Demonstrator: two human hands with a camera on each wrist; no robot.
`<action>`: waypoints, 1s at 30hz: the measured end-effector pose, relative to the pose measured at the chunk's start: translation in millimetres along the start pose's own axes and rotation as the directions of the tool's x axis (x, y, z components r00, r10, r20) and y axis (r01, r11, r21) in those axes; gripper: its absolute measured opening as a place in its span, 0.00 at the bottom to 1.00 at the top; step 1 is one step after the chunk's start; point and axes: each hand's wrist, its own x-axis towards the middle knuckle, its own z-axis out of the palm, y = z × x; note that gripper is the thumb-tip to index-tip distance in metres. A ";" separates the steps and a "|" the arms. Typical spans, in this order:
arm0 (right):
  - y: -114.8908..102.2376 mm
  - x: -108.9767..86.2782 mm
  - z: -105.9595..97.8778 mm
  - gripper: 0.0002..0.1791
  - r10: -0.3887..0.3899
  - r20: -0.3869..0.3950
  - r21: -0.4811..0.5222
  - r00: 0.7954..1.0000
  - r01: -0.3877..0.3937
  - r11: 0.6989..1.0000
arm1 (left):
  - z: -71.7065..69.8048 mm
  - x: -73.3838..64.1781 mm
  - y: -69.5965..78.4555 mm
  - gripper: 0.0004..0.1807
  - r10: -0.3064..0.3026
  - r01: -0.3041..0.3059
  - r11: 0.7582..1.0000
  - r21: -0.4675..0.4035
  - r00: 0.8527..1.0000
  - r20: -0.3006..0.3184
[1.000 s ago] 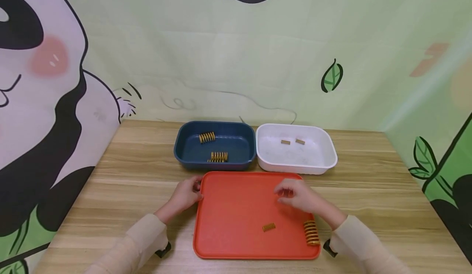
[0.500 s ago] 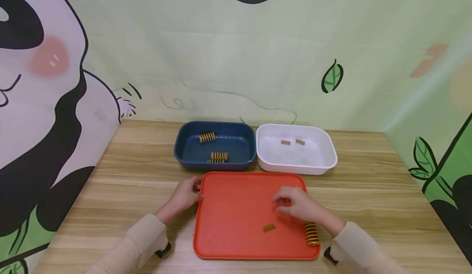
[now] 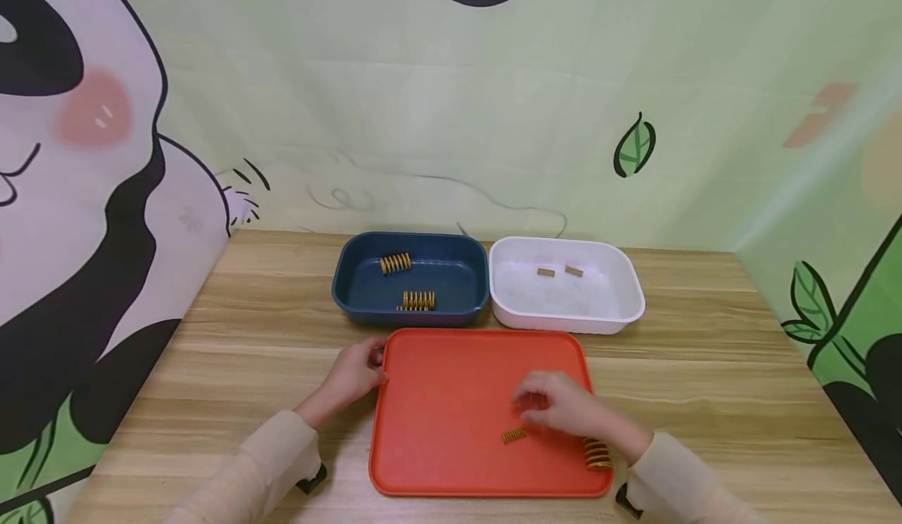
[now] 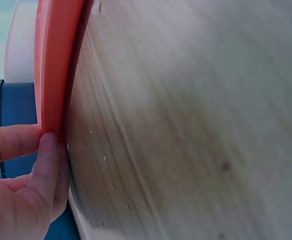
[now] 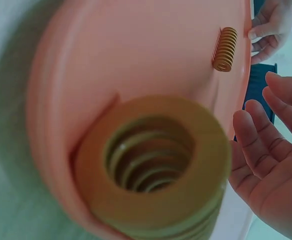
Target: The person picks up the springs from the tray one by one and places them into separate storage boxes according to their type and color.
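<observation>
My left hand [image 3: 352, 369] pinches the left rim of a red tray [image 3: 444, 461]; the left wrist view shows thumb and fingers on both sides of the rim [image 4: 56, 65]. Over the right half of the tray is my right hand [image 3: 557, 404], holding nothing, its fingers [image 5: 256, 135] loosely bent and apart. A small gold coil spring [image 3: 514, 435] lies on the tray just in front of its fingertips. At the tray's lower right corner lies a large gold coil spring [image 3: 597, 455], partly covered by the right wrist in the head view. Its ring-shaped end [image 5: 206, 145] fills the right wrist view.
Behind the tray a dark blue bin [image 3: 458, 273] holds several larger gold springs [image 3: 395, 263]. Beside it a white bin [image 3: 606, 289] contains two small springs [image 3: 574, 271]. All stand on a wooden table [image 3: 705, 336] before a printed cloth backdrop [image 3: 451, 117].
My right hand has moved down and slightly left over the tray, closer to the small spring, and its wrist now covers more of the large spring. The left hand stays at the rim.
</observation>
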 end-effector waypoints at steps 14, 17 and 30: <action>0.0 0.1 7.7 0.08 -0.001 0.035 -0.057 0.999 0.003 0.998 | 0.5 -0.1 -0.7 0.26 -0.001 0.001 1.000 0.003 1.000 -0.001; -0.8 -0.4 9.2 0.08 0.014 0.048 -0.053 0.999 -0.012 0.999 | 0.5 -0.3 -0.9 0.26 0.001 -0.001 1.000 0.003 1.000 -0.001; -1.6 -0.8 18.1 0.08 0.017 0.064 -0.054 0.998 -0.014 0.998 | 0.0 -0.6 -1.9 0.27 0.027 -0.027 1.000 0.000 0.999 -0.017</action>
